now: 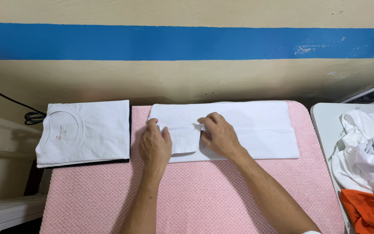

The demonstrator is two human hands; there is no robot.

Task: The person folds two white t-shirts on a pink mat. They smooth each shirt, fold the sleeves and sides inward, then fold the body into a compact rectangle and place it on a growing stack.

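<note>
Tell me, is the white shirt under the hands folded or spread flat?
Partly folded: the white shirt lies as a long band, its sleeve turned inward under the left hand and right hand.

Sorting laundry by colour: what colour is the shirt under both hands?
White, a plain shirt lying on the pink textured cloth; the head view shows it.
</note>
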